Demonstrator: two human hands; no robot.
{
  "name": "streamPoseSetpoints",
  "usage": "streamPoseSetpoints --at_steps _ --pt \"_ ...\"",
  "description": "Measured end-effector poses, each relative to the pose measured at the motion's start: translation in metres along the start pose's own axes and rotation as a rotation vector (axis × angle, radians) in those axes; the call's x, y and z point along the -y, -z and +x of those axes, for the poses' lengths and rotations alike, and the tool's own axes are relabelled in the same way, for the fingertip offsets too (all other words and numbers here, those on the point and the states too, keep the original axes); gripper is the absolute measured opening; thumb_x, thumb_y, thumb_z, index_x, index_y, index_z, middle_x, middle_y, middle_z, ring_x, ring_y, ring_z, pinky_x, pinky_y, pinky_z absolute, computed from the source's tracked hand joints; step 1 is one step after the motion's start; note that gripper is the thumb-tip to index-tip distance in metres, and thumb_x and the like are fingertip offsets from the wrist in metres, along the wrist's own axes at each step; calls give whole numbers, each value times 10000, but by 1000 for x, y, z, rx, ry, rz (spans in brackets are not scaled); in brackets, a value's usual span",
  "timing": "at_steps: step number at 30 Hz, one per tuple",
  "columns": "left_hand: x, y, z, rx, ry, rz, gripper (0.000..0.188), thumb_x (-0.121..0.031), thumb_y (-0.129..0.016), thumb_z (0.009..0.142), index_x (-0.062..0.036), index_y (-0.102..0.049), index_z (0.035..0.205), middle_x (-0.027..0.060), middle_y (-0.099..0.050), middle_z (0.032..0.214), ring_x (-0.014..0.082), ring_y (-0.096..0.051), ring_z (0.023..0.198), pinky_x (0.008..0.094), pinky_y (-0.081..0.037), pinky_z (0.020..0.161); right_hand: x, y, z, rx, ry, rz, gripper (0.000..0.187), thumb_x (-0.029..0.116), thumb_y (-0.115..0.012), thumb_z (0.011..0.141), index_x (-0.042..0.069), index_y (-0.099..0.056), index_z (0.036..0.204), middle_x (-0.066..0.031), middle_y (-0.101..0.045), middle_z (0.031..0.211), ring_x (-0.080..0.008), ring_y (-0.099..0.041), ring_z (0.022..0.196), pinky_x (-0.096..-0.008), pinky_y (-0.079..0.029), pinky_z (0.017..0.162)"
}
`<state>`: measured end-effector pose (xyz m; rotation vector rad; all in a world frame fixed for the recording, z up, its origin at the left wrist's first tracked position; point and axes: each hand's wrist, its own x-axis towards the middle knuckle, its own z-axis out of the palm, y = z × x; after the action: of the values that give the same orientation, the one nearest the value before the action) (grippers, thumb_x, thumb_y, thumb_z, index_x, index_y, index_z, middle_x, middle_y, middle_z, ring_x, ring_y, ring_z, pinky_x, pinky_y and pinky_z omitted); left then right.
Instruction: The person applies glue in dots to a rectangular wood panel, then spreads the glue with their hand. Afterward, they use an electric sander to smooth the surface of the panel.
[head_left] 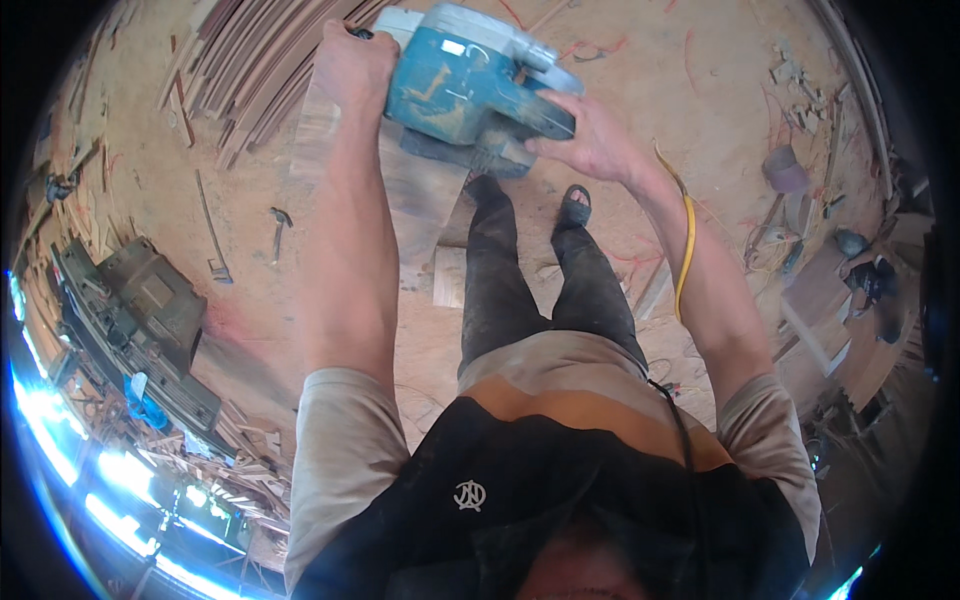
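Note:
A teal belt sander (440, 90), smeared with dust, is held between my two hands at the top of the view. My left hand (352, 68) is closed round the dark knob at its front end. At the other end, my right hand (590, 140) grips the sander's handle. Beneath the machine lies a broad wooden board (425, 205), partly hidden by my left arm and the sander. Whether the sander touches the board I cannot tell. A yellow cord (688, 250) hangs along my right forearm.
A stack of long wood strips (245, 75) lies at the upper left. Left of me are a hammer (279, 232), a long metal bar (210, 235) and a bulky dark machine (150, 295). A pale wood block (449, 278) sits by my leg; a cap (785, 170) lies right.

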<state>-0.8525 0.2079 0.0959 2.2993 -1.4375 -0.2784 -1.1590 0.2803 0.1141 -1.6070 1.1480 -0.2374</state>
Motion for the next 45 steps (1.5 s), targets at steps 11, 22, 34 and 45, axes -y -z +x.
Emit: streamPoseSetpoints --at_steps 11,22,34,45 --pt "50 41 -91 17 141 24 311 -215 -750 778 -31 -689 1022 216 -746 925 438 -724 880 515 -556 808 7 -78 -73 67 50 -58 640 400 -835 868 32 -693 1373 -224 -746 1296 -417 -714 1184 -470 -561 1035" --pt "144 92 -155 -20 237 48 262 -207 -745 798 -48 -682 996 223 -715 855 445 -701 815 522 -544 746 41 -159 -94 279 46 -99 616 400 -821 851 87 -693 1366 -204 -777 1127 -441 -726 1060 -492 -580 921" --pt "85 23 37 6 -20 61 390 -290 -707 813 -37 -732 1109 249 -787 1026 455 -750 1010 525 -579 916 32 -69 35 -67 101 -1 646 337 -856 844 30 -690 1388 -211 -776 1227 -341 -748 1118 -441 -573 1008" --pt "-22 -5 -52 136 21 -90 378 -256 -727 814 -36 -690 1120 269 -764 1037 470 -733 998 565 -566 881 -18 -29 -71 -67 -92 111 644 248 -891 860 -22 -668 1401 -136 -767 1251 -197 -698 1145 -370 -535 1046"
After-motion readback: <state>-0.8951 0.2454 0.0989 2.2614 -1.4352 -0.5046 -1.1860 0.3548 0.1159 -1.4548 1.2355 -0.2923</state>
